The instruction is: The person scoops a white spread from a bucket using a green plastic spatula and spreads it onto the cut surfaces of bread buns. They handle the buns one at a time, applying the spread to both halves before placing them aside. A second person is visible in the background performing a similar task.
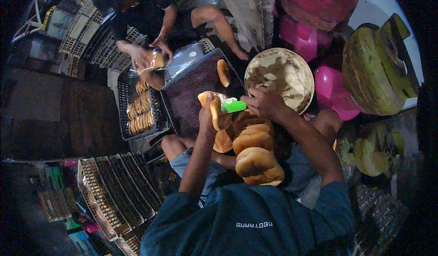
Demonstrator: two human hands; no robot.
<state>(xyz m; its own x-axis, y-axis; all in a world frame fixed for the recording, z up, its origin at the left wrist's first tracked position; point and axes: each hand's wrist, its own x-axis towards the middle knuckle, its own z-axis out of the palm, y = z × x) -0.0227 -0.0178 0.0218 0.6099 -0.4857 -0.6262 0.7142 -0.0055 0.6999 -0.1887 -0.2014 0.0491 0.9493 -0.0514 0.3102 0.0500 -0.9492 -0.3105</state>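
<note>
My left hand (pixel 207 114) holds a split bread bun (pixel 213 106), opened with pale cream inside. My right hand (pixel 265 102) grips a bright green plastic spatula (pixel 234 106), whose blade touches the cream at the bun's opening. Right beyond that hand stands a round tub of pale cream (pixel 280 76). Several browned buns (pixel 255 141) lie in a row in front of my body, below both hands. One elongated bun (pixel 223 73) rests on the dark surface of a large tray (pixel 184 98) ahead and to the left.
Across the tray a co-worker's hands (pixel 145 59) hold a bun in clear plastic. Beside them, a black crate (pixel 125 119) contains rows of packed buns. Stacked crates (pixel 116 194) stand at lower left. Pink gas cylinders (pixel 328 88) and a green gas cylinder (pixel 373 71) stand at right.
</note>
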